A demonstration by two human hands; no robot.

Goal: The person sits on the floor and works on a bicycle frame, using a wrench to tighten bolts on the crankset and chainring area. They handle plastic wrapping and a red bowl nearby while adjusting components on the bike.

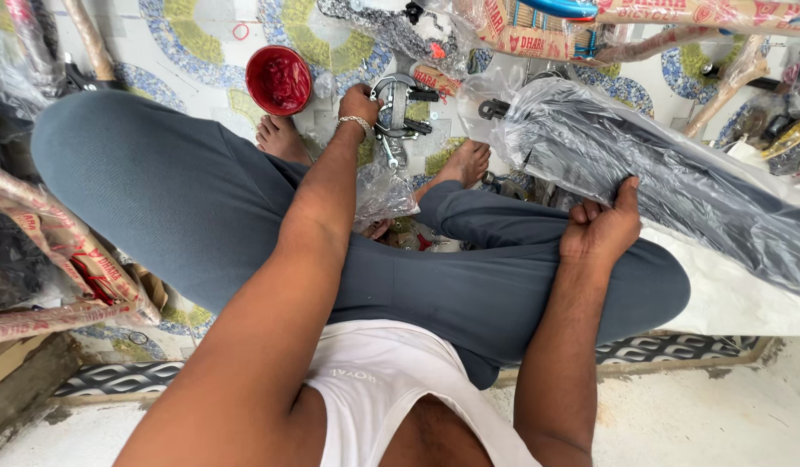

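A metal brake caliper [398, 108] lies on the patterned floor [201, 52] at upper centre, directly under the left hand [358, 104], whose fingers close on its edge. At right, the right hand [600, 229] clamps a dark plastic-wrapped part [676, 186] resting against the knee. A red bowl [279, 79] sits just left of the caliper.

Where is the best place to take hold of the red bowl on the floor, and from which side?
Probably the near rim of the red bowl, reached from above. It stands upright and open on the floor, its inside is filled with red material, and the left hand is closest beside it.
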